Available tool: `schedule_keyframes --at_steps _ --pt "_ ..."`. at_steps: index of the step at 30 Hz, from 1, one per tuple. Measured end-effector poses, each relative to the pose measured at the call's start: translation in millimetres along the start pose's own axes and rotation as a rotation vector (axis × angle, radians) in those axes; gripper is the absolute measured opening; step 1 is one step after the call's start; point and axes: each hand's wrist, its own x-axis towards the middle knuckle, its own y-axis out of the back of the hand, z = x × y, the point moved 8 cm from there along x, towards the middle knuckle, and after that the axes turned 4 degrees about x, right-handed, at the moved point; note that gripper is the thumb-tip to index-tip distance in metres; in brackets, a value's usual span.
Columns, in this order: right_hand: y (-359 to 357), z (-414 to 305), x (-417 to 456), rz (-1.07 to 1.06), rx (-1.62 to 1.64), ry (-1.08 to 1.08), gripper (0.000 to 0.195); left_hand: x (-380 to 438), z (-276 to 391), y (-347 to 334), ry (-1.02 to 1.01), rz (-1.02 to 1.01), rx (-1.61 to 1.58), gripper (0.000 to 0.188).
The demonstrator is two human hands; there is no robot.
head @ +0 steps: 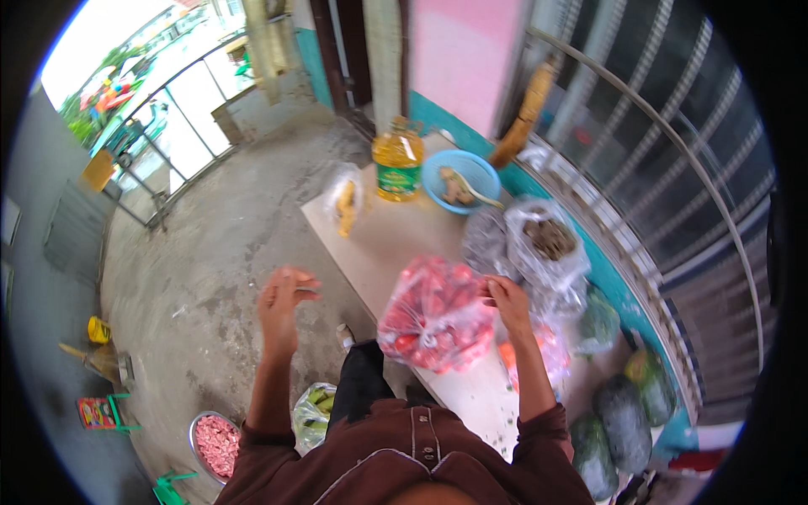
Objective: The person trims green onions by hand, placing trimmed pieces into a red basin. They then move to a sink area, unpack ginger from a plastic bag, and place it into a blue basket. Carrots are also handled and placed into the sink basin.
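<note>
A transparent plastic bag of red produce, probably tomatoes, is in front of me at the edge of the light tabletop. Its knot faces up and part of it juts past the edge. My right hand has its thumb and fingers pinched at the bag's right side. Over the concrete floor, apart from the bag, hovers my left hand, blurred, fingers loosely curled and apart, holding nothing. Beside my right forearm lies a bag with orange contents, partly hidden by the arm.
On the table are an oil jug, a blue basket with ginger-like roots, a bag of brown pieces and a bag with yellow food. Dark green melons lie at right. A meat basin and a bag of green produce stand on the floor.
</note>
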Motion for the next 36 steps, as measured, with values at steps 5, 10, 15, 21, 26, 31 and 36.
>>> schedule_keyframes --at_steps 5,10,15,21,26,31,36 --pt "-62 -29 104 0.021 0.021 0.096 0.026 89 -11 27 -0.015 -0.094 -0.034 0.022" --pt "-102 -40 257 0.139 0.027 0.143 0.030 184 -2 125 -0.024 -0.008 0.124 0.019" --pt "-113 -34 380 0.397 0.029 0.117 0.039 254 15 235 -0.016 0.128 0.189 0.019" --pt "-117 -4 461 0.393 0.053 0.047 0.018 315 4 298 0.056 0.201 0.155 0.018" --pt "-143 -20 454 0.429 0.152 -0.013 0.016 383 -12 292 0.082 0.132 0.138 0.018" --pt "-139 -12 480 0.450 0.237 -0.063 0.013 448 -25 284 0.094 0.067 0.247 0.021" --pt "-155 -43 469 0.533 0.109 -0.193 0.015 529 -54 249 0.178 -0.058 0.246 0.019"
